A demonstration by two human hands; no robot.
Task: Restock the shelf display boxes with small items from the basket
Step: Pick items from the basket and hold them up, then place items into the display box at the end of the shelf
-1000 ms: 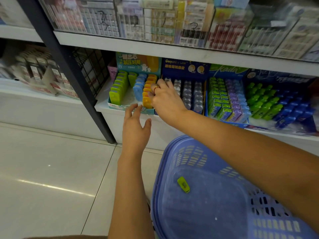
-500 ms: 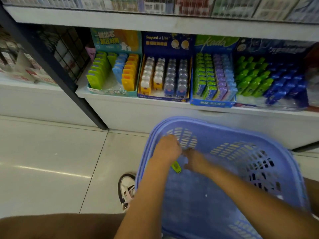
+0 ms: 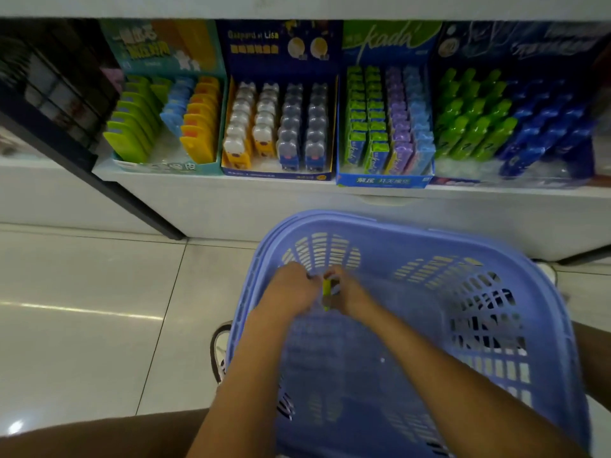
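We cannot make out the fingertips: motion blur smears both hands, and each knuckle line hides what lies beneath it. Only a sliver of the small yellow-green plastic item (image 3: pixel 326 288) shows, pressed between the two hands above the floor of the lilac slotted plastic basket (image 3: pixel 429 233), whose near end is cut off by the frame. The left hand (image 3: pixel 291 289) and right hand (image 3: pixel 351 293) meet knuckle to knuckle, backs up, fingers curled inward and pinching the item from either side, forearms converging from below. Well beyond the hands, up and left of them, stands the teal cardboard display box (image 3: pixel 168 166) with green, blue and orange rows.
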